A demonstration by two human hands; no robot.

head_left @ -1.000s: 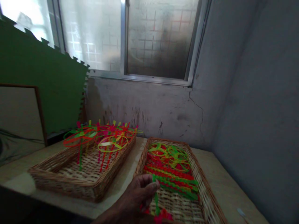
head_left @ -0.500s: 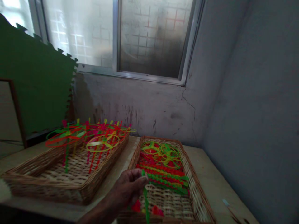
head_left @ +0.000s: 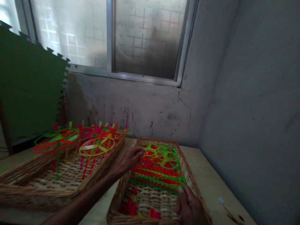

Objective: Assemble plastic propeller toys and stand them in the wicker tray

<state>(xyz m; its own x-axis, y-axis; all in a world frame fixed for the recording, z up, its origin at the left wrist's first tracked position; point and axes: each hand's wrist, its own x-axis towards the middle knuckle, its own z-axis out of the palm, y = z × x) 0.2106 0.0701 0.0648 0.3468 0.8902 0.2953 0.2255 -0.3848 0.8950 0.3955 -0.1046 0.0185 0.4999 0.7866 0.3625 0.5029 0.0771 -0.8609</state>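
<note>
— What fills the view?

— A grey plaster wall (head_left: 248,109) closes the corner, cracked below a frosted window (head_left: 147,40). A green foam mat (head_left: 30,87) stands at the left (its edge toothed like a puzzle piece).

— And under that?

— A pale worktop (head_left: 211,184) carries two wicker trays, side by side and just apart.

— What's in them?

— The left wicker tray (head_left: 47,190) holds plastic propeller toys (head_left: 97,147), their sticks standing tilted and their red, yellow and green rings high above the weave. In the right wicker tray (head_left: 119,203), a pile of the same toys (head_left: 159,178) lies flat, twisted red and green sticks near the middle and rings at the far end.

— The hands?

— Both are over the right tray. The left hand (head_left: 130,159) is half curled just above the pile (whether it grips anything, I can't tell). The right hand (head_left: 189,207) sits at the near edge of the pile, fingers raised, its grip also unclear.

— Anything smaller?

— Loose red plastic pieces (head_left: 128,207) lie on the weave.
</note>
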